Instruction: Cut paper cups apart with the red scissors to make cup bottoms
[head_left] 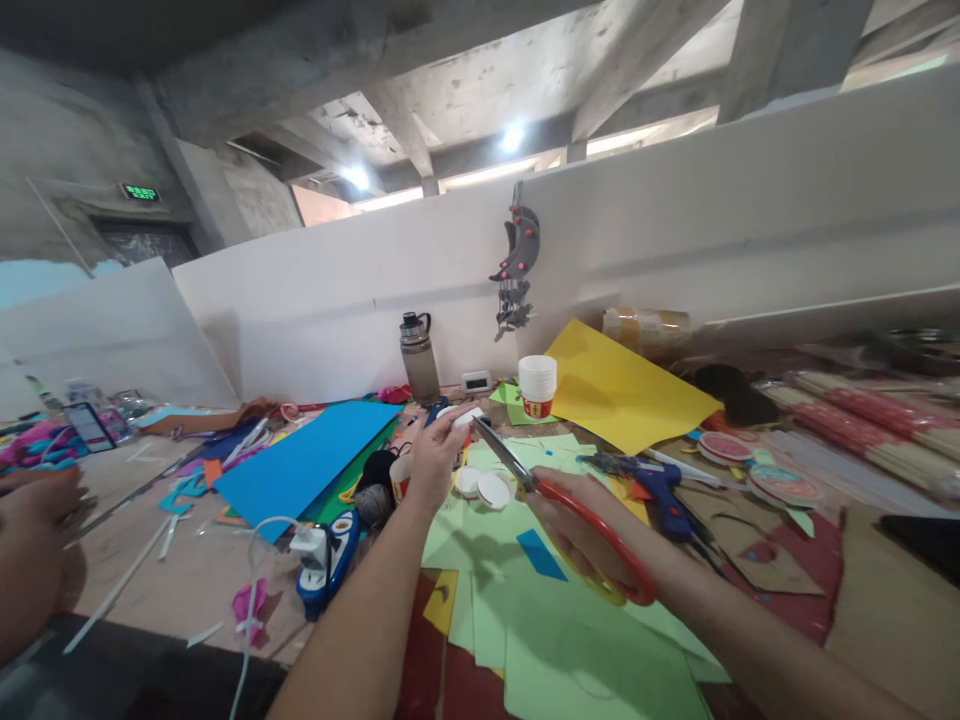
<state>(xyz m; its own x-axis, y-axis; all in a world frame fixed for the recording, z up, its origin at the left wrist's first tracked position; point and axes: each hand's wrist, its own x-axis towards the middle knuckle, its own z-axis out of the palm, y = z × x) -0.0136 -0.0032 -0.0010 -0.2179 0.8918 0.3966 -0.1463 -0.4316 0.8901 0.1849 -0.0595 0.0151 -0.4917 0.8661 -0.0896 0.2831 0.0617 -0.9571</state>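
My left hand (437, 455) pinches a small white piece (463, 414) above the table. In my right hand (571, 515) are scissors with red and yellow handles (600, 535); their blades point up and left, the tips at the white piece. Below lie two white round pieces (493, 491) on light green paper sheets (592, 640). A small blue paper strip (541, 555) rests on the green sheets beside my right hand.
Behind stand stacked white cups (538, 385), a bottle (418, 357) and yellow card (630, 390). Blue card (307, 460) and a power strip (330, 565) lie left, a blue glue gun (664, 495) right. Another person's hand (37, 545) is at the far left.
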